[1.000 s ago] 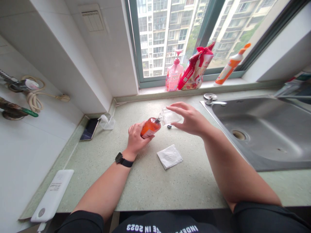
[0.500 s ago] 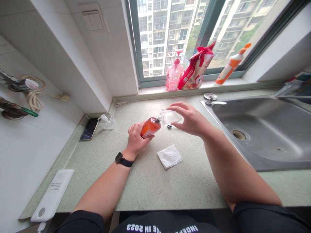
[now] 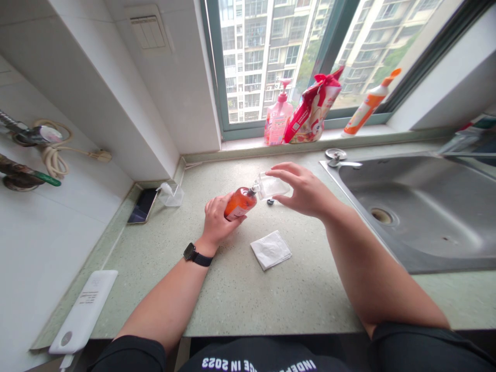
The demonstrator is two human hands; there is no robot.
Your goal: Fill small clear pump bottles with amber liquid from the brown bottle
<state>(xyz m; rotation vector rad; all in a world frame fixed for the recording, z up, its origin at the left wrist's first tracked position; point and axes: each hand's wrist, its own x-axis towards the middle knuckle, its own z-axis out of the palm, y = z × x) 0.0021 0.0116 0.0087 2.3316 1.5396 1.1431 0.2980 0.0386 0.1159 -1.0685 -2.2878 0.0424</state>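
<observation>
Nothing moved since before: left hand (image 3: 217, 219) grips orange bottle (image 3: 240, 203) tilted over counter (image 3: 232, 289), spout in clear bottle (image 3: 271, 186) pinched by right hand (image 3: 306, 191) (keep necks aligned, pour slowly).

- The black shirt (image 3: 256, 361), at the bottom edge, carries white letters seen upside down: "IN 2023" and a part that looks like "INDEP".
- The labels on the window sill bottles and on the white power bank (image 3: 83, 312) are too small to read.
</observation>
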